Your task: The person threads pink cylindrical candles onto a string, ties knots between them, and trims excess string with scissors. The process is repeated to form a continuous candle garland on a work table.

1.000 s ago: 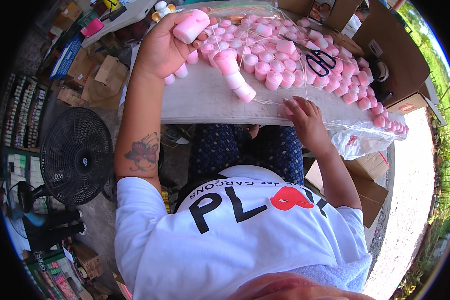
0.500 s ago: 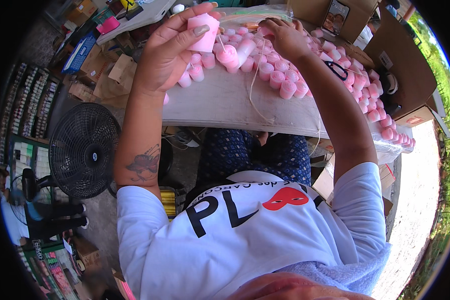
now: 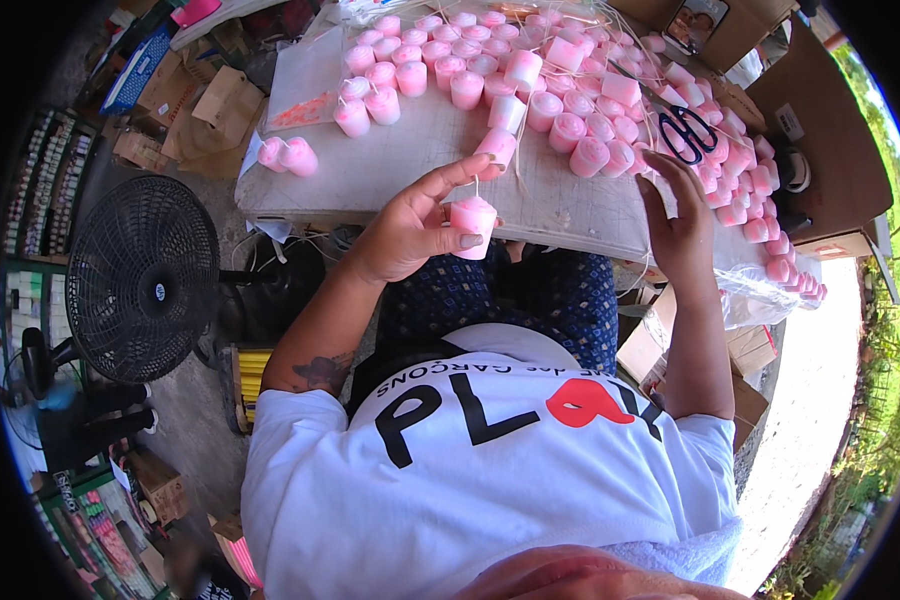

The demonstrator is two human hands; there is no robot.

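Note:
My left hand (image 3: 410,225) holds a small pink candle (image 3: 473,215) upright between thumb and fingers, a short white wick sticking out of its top, just in front of the near edge of the grey board (image 3: 420,160). My right hand (image 3: 682,215) rests at the board's right part, fingers up near thin white wick strings (image 3: 570,75); whether it pinches one I cannot tell. Several more pink candles (image 3: 470,75) lie and stand across the board.
Black-handled scissors (image 3: 688,132) lie among the candles at right. A clear plastic sheet (image 3: 760,295) hangs off the right edge. Cardboard boxes (image 3: 820,150) stand behind and right. A black floor fan (image 3: 142,278) stands at my left; shelves of small items line the far left.
My left hand has come down from above the board toward my lap with the pink candle. My right hand has drawn back from the candle pile to the board's right edge.

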